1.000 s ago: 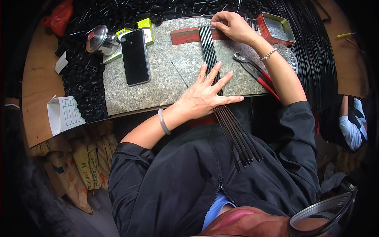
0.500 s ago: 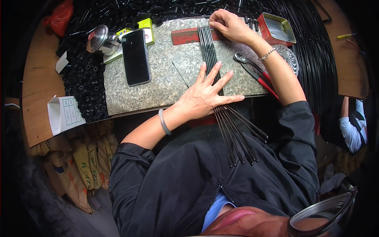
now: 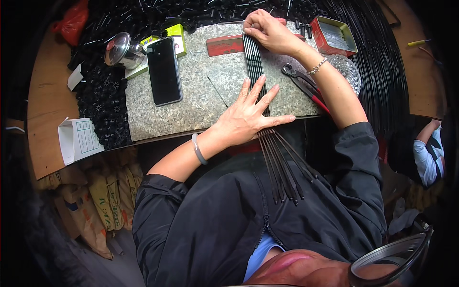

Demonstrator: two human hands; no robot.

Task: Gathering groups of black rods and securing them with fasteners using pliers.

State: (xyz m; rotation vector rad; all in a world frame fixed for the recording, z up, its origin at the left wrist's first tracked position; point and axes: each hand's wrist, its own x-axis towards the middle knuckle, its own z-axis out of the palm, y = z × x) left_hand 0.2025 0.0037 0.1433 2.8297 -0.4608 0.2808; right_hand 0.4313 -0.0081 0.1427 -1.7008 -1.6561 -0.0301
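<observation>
A row of thin black rods (image 3: 254, 60) lies side by side across a granite slab (image 3: 148, 115). Their far ends rest on a flat red bar (image 3: 222, 46), and their dark-tipped near ends fan out past the slab's front edge. My left hand (image 3: 244, 119) lies flat over the rods with its fingers spread, pressing on them. At the far ends, my right hand (image 3: 268, 32) is closed in a pinch; its fingers hide the rod tips and anything small between them. Red-handled pliers (image 3: 301, 81) lie just below my right forearm.
A black phone (image 3: 164, 71) and a lidded metal pot (image 3: 125, 50) stand left. At right are a red tin (image 3: 332, 36) with thin pieces, a ridged clear glass dish (image 3: 348, 71) and a mass of black rods (image 3: 382, 81). Small black parts (image 3: 103, 100) crowd the slab's left side.
My right hand has shifted slightly left, over the rod ends that showed before. The rods' near ends have swung a little left. My left hand has stayed in place.
</observation>
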